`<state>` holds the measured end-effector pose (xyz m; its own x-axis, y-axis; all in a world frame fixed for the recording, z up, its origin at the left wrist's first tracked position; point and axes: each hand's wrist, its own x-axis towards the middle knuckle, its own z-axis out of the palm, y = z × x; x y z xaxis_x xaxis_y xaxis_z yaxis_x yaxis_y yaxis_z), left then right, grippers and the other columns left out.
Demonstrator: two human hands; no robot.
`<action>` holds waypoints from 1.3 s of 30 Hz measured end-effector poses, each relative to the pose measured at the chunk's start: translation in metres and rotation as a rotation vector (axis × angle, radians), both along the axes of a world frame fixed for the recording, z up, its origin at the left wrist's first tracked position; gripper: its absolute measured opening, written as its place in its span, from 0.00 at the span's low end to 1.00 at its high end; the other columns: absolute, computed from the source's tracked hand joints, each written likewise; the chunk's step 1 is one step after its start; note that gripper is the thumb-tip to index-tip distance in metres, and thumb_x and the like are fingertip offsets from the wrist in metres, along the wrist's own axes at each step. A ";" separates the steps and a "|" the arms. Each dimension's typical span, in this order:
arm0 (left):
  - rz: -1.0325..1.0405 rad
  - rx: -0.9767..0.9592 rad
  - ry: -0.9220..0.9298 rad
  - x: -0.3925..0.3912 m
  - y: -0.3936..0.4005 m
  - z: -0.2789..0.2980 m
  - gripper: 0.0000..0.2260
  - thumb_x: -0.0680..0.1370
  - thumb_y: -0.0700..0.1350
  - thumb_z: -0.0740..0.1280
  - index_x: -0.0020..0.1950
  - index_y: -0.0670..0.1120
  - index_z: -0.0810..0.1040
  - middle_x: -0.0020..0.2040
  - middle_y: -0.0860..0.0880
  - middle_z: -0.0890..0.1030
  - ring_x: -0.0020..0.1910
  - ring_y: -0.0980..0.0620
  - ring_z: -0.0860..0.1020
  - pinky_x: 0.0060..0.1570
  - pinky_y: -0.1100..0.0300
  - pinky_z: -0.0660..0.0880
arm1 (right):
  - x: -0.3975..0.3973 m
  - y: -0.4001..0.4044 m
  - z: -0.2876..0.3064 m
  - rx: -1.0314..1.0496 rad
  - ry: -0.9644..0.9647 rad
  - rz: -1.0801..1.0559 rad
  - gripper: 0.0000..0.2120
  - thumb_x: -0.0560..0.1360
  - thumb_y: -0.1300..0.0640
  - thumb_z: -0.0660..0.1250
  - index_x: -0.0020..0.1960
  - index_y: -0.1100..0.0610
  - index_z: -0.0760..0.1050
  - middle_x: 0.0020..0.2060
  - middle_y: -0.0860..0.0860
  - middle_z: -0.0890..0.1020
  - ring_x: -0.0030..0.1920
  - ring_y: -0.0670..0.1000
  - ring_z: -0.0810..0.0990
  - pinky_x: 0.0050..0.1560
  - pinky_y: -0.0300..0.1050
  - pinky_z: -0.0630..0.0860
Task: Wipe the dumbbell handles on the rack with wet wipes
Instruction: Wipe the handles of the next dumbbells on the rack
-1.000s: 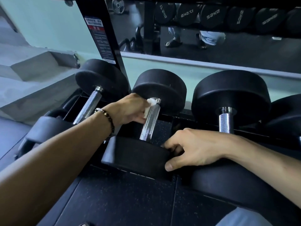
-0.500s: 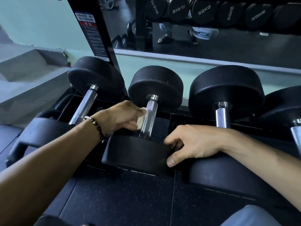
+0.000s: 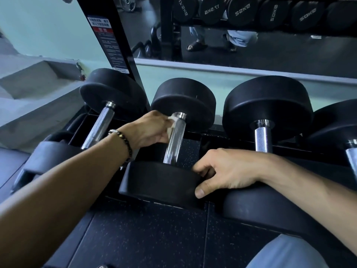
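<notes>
I see the left hand (image 3: 152, 128) at about 11 o'clock from the frame's center, fingers curled around a white wet wipe (image 3: 172, 124) and pressing it against the upper end of a chrome dumbbell handle (image 3: 174, 138), just below the collar where the handle meets the far weight head (image 3: 183, 102). A beaded bracelet (image 3: 123, 141) circles that wrist.

The right hand (image 3: 228, 171), at roughly 3 o'clock from center, grips the near weight head (image 3: 160, 182) of the same dumbbell: the thumb lies along its front face and the fingers curl over its top edge. The two hands are apart, one at each end of the handle.

This dumbbell sits on the low black rack (image 3: 195, 136), second from the left in the row, its handle running from 6 toward 12 o'clock. At 9 o'clock of it rests another dumbbell (image 3: 100, 124) with a bare chrome handle; at 3 o'clock a larger dumbbell (image 3: 268, 107) shows a short knurled handle, and a fourth (image 3: 340, 128) is cut off by the frame's right edge.

At 12 o'clock a mirror (image 3: 251, 51) reflects a row of black weights with kilogram markings and a person's feet in sandals. A black upright post (image 3: 110, 35) carrying a printed notice stands at 11 o'clock. Speckled dark rubber flooring (image 3: 144, 235) fills the 6 o'clock area.
</notes>
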<state>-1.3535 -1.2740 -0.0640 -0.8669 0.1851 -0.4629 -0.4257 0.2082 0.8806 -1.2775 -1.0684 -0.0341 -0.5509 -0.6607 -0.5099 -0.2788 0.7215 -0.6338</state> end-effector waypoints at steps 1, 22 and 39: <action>0.035 0.033 0.013 -0.006 0.005 0.001 0.10 0.82 0.33 0.60 0.43 0.40 0.76 0.38 0.45 0.78 0.35 0.51 0.79 0.44 0.54 0.81 | 0.000 0.000 0.000 -0.003 0.005 -0.004 0.12 0.73 0.43 0.74 0.53 0.47 0.83 0.48 0.44 0.86 0.51 0.47 0.84 0.59 0.55 0.78; -0.455 -0.304 0.029 0.026 -0.026 -0.003 0.13 0.77 0.31 0.62 0.37 0.44 0.78 0.32 0.48 0.72 0.29 0.54 0.69 0.26 0.65 0.61 | 0.001 0.000 0.002 0.015 0.055 0.020 0.14 0.74 0.42 0.73 0.49 0.52 0.82 0.38 0.54 0.83 0.37 0.53 0.77 0.42 0.54 0.75; -0.119 -0.112 0.021 -0.001 -0.002 -0.002 0.05 0.77 0.29 0.64 0.45 0.33 0.79 0.37 0.42 0.78 0.36 0.51 0.77 0.46 0.56 0.79 | 0.002 0.001 -0.001 0.018 0.071 0.036 0.13 0.74 0.40 0.72 0.53 0.46 0.83 0.41 0.50 0.85 0.42 0.53 0.82 0.48 0.58 0.79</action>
